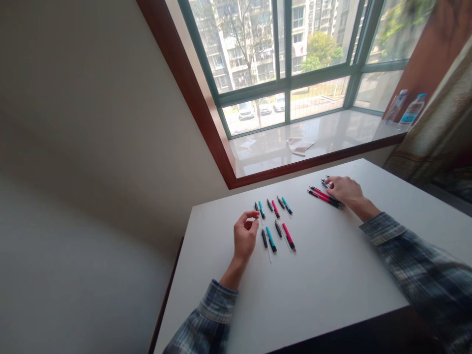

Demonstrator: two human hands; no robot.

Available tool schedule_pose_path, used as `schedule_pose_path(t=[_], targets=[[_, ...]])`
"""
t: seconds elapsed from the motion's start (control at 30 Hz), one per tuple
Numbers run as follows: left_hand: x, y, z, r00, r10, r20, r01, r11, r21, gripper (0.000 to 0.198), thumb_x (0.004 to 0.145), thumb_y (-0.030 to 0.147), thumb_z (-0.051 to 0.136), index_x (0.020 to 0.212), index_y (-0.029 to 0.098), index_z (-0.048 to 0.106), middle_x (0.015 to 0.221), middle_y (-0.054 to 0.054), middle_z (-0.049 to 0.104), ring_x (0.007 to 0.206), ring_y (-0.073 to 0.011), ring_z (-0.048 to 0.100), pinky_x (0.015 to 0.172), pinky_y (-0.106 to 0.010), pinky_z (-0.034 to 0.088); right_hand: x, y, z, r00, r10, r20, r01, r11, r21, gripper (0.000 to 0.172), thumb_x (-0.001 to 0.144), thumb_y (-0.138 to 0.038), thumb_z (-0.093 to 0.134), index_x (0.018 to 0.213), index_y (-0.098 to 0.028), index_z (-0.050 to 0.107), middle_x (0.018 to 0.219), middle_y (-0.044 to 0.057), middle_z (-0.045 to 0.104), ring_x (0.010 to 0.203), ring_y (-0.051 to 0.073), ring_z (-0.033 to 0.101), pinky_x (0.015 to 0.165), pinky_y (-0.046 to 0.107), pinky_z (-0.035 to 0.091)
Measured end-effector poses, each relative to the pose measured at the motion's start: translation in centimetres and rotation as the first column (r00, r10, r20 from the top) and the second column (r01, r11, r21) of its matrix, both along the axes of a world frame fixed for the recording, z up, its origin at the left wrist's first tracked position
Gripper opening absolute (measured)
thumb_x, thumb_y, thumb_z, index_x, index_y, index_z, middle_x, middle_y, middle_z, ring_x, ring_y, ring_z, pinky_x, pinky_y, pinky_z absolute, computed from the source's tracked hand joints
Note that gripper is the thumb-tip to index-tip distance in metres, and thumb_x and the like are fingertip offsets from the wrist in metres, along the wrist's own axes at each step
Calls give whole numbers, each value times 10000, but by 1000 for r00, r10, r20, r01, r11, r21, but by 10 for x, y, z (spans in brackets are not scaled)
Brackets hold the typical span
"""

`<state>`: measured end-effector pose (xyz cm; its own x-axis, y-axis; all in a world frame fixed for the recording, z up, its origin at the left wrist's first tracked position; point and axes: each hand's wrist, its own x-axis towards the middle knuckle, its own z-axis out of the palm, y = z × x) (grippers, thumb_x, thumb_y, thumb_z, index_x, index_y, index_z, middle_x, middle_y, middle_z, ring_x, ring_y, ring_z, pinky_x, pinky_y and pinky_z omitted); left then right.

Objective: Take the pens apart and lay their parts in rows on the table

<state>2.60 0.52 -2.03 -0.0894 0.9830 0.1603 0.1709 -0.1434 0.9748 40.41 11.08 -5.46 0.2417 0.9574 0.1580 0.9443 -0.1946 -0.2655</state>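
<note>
My left hand (pixel 245 238) hovers over the white table (pixel 332 275), just left of the pen parts. Its fingers are curled, with a gap between thumb and forefinger and nothing seen in it. Several disassembled pens lie beside it in two rows: dark barrel halves (pixel 278 229), teal halves (pixel 271 239), red halves (pixel 288 236) and thin white refills (pixel 286 237). Farther right, my right hand (pixel 345 191) reaches down over a small pile of pens, fingertips closed at a dark pen (pixel 324 183). Red and black pens (pixel 320 195) lie beside and partly under that hand.
Behind the table is a windowsill (pixel 332 132) with a crumpled wrapper or cloth (pixel 300 146) on it. Two plastic bottles (pixel 413 112) stand at its right end by a curtain (pixel 424 142). A plain wall (pixel 110 172) borders the left side.
</note>
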Motion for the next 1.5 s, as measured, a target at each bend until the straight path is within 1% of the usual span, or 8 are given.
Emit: schedule_pose_path(t=[0.3,0.47,0.53,0.63,0.8,0.9,1.3,1.5], targets=[[-3,5,-2,999,6,-36,-5,1000,21,178,814,249,662,965,195,739,924,-22,697,614,-103,532,566,-217,415,-11,0,5,999,28,-32,-26,998,52,409,780,-320,708,1183,-264,755,929,100,785,802,277,705,716,362,505],[0,-1,5,994,-47,-95,51,998,34,182,853,299,679,996,197,726,916,-21,684,599,-101,535,550,-212,426,-36,-14,28,924,216,-315,-127,952,280,454,801,-346,659,1232,-214,716,875,53,772,759,232,687,743,342,508],[2,-3,8,989,-74,-125,80,996,44,184,865,304,679,1008,200,730,947,-33,696,639,-116,575,588,-224,466,-53,-19,33,809,320,-492,-173,931,321,416,801,-357,655,1177,-190,721,837,50,754,723,211,668,702,326,505],[3,-5,9,979,-103,-175,116,991,67,174,872,295,681,1008,206,743,951,-40,706,687,-135,612,639,-243,500,-82,-28,32,516,374,-771,-227,927,298,281,807,-353,639,1014,-173,700,724,24,685,636,176,602,617,307,472],[3,-5,7,965,-116,-235,147,981,123,194,890,309,692,1052,214,740,985,-47,706,769,-153,638,697,-259,526,-114,-45,23,-26,207,-978,-320,925,204,195,766,-304,732,858,-195,599,735,-4,638,740,166,636,722,302,511],[3,-4,7,981,-83,-177,103,989,106,271,890,365,709,1112,209,724,980,-47,704,779,-160,647,702,-269,544,-120,-53,20,-189,113,-975,-413,892,183,246,767,-309,791,856,-199,590,798,10,678,821,172,665,809,309,512],[0,0,4,999,-31,-45,35,996,85,393,891,474,722,1170,198,702,939,-44,692,723,-139,637,655,-240,546,-127,-62,19,-227,100,-969,-560,801,214,227,836,-306,783,847,-183,593,765,14,659,737,143,580,714,277,421],[-1,1,3,995,-44,-91,52,995,87,304,908,464,702,1010,178,711,844,-31,687,718,-147,618,662,-239,518,-127,-64,20,-265,104,-959,-589,769,247,215,864,-303,776,861,-174,605,727,2,618,679,122,511,649,264,354]])
